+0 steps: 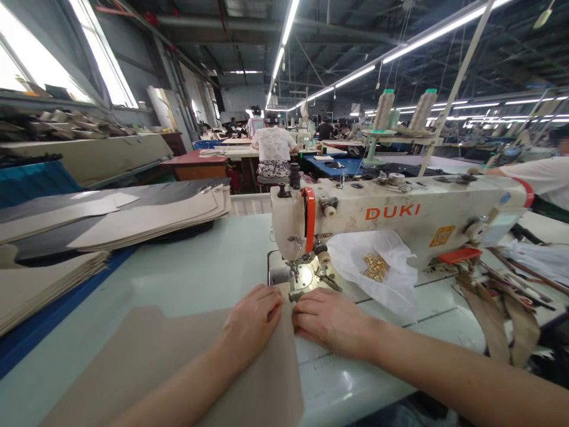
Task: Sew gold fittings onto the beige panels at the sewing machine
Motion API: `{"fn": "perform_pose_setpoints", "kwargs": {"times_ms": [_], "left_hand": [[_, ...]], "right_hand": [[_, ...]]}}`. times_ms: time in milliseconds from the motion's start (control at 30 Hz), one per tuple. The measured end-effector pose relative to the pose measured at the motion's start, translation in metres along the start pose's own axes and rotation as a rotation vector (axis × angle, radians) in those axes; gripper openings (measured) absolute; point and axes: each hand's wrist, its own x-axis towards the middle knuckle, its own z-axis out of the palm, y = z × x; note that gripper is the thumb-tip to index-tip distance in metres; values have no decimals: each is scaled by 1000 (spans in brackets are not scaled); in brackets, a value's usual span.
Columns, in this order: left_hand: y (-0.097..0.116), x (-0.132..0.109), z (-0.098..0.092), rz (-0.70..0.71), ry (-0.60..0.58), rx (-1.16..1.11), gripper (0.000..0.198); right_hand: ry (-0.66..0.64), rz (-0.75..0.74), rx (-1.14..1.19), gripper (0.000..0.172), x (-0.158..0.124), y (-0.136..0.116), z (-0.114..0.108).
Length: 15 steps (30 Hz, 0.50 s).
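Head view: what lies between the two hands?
Only the edge of the tan panel, in the head view; left hand rests on it, right hand touches it.

Tan fabric piece (pixel 178 362), cream sewing machine (pixel 400 219) with orange lettering.

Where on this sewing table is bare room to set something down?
Bare tabletop between the stacked panels and the sewing machine, beyond the tan piece. Crowded right of the machine: plastic bag, straps.
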Motion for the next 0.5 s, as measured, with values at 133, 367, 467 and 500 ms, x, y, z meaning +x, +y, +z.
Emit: {"fn": "perform_pose_setpoints", "kwargs": {"times_ms": [133,367,467,500], "left_hand": [[0,0,-1,-18,-20,-20,18],[-2,-2,3,-26,-41,-13,21],[-1,-3,4,-20,-38,19,21],[-1,-3,4,-21,-38,25,21]], "right_hand": [[63,-30,-34,18,6,-1,4],[56,-107,39,19,7,-2,16],[46,-94,72,20,6,-3,13],[44,-91,81,20,6,-4,12]]}}
